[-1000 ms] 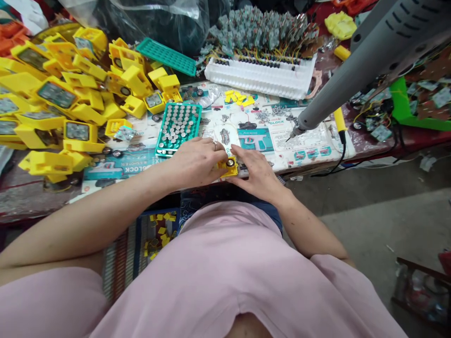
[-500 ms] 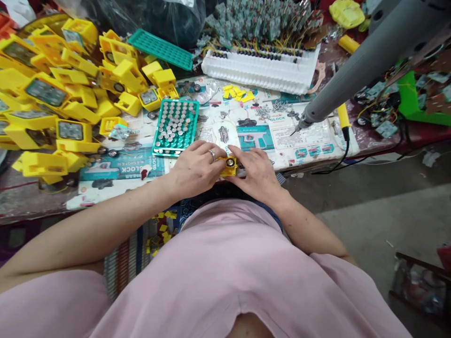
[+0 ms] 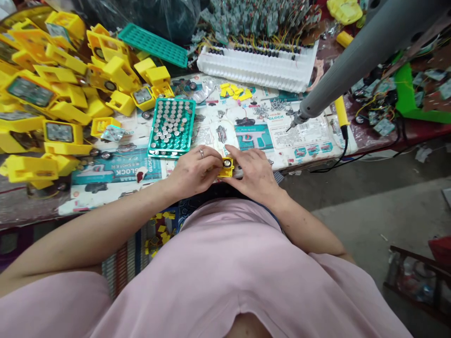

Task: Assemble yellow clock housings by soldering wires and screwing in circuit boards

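Note:
A small yellow plastic housing [image 3: 225, 172] is between my hands at the table's front edge. A round piece [image 3: 227, 163] with a dark rim and silvery centre shows in it. Thumb and fingers of my right hand [image 3: 255, 171] grip the housing from the right. My left hand [image 3: 197, 170], with a ring on one finger, is closed at its left side, fingertips pinched together by the round piece. What lies in that pinch is hidden. Left of the hands, a green tray [image 3: 151, 149] bears many silvery button cells [image 3: 169, 123] in rows.
Yellow plastic housings [image 3: 66, 94] are heaped on the left. Behind stand another green tray [image 3: 155, 44] and a white foam rack [image 3: 253, 70] with wired circuit boards. A grey electric screwdriver [image 3: 331, 89] hangs at the right, near a yellow-handled tool [image 3: 341, 112]. Small screws [image 3: 280, 104] lie mid-table.
My left hand's fingers have drawn back a little to the left and pinched together, showing more of the round piece. The right hand keeps its grip. The view has shifted slightly.

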The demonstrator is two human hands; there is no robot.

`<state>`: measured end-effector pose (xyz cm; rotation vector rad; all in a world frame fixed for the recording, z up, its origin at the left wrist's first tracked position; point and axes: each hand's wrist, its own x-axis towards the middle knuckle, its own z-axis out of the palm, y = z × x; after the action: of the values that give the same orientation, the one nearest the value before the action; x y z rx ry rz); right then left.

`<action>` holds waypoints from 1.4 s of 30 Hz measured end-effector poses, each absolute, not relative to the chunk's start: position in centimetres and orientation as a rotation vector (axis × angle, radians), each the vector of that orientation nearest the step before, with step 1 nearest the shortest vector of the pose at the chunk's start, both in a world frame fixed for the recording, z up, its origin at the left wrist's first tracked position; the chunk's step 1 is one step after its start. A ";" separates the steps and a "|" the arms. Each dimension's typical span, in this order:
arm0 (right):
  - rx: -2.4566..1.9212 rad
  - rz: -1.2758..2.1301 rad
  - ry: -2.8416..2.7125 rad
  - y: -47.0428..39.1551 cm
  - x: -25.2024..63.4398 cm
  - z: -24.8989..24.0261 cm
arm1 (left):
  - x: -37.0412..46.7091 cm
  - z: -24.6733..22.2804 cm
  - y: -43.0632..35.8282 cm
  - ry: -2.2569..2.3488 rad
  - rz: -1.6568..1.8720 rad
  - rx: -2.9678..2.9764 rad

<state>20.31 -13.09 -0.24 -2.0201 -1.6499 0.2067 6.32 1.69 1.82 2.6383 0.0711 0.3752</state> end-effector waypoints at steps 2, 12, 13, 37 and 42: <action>-2.025 0.213 -1.639 -13.1 20.3 -0.3 | 6.0 1.6 1.6 0.163 0.442 2.572; -1.816 0.310 -1.534 -13.3 21.3 -0.6 | 6.3 2.8 2.6 0.557 0.256 2.031; -1.765 0.331 -1.502 -13.3 21.4 -0.5 | 6.5 2.9 2.6 0.577 0.226 1.944; -2.084 -0.196 -1.897 -11.3 26.3 -1.0 | 12.1 4.4 2.4 0.546 -0.218 2.923; -1.874 -0.303 -1.767 -15.2 24.7 2.1 | 12.1 4.2 3.1 0.560 -0.247 2.856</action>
<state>24.73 -15.23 2.14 -1.8743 -1.7670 -0.3026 12.13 3.13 4.18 2.8556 0.5601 -0.2472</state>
